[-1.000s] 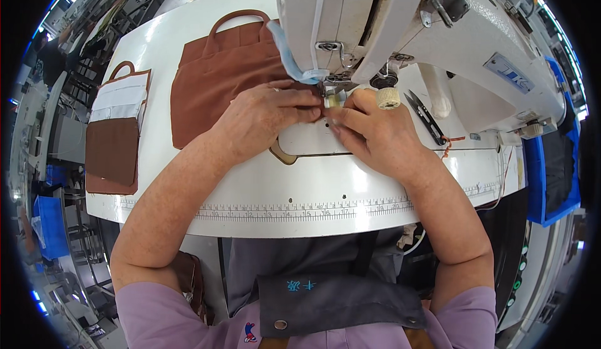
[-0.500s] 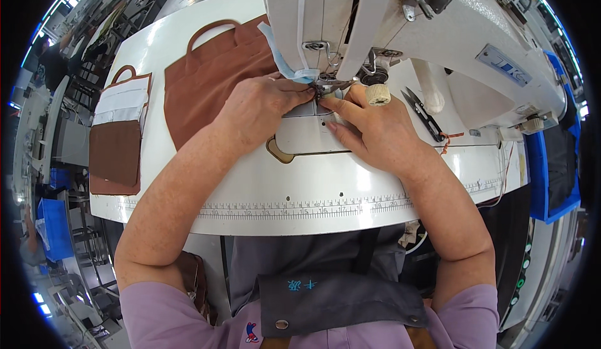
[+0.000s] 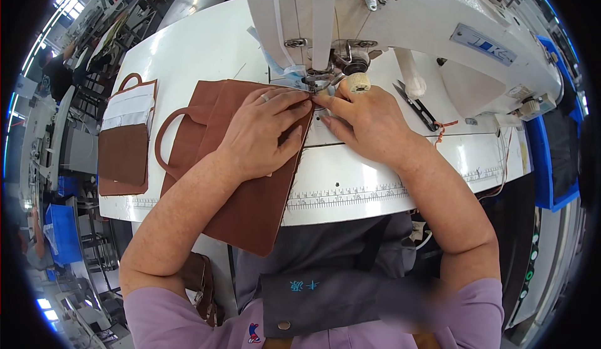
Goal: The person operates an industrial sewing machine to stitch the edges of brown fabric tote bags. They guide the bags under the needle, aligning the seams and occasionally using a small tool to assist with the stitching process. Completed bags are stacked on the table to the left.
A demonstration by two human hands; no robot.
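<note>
A brown leather-like bag piece (image 3: 250,208) with a loop handle (image 3: 164,139) lies turned toward me, its lower corner hanging past the table's front edge. Its far right corner sits at the presser foot (image 3: 313,85) of a white sewing machine (image 3: 400,20). My left hand (image 3: 260,133) rests on top of the piece, fingers stretched toward the needle area and thumb apart. Beside that corner is my right hand (image 3: 369,123); its index fingertip touches the edge, and the thumb is spread away over the machine bed. Whether any fingertip reaches beneath the piece is hidden.
A second brown piece with a white panel (image 3: 123,155) lies at the left of the white table (image 3: 188,42). Black thread snips (image 3: 418,108) with an orange cord lie right of my right hand. A ruler strip (image 3: 350,197) runs along the front edge. Blue bins (image 3: 546,161) stand beyond the right side.
The bag piece has swung round from beyond my left hand toward me, its handle now pointing left. My left hand has moved onto its top and spread; the right hand stays near the needle.
</note>
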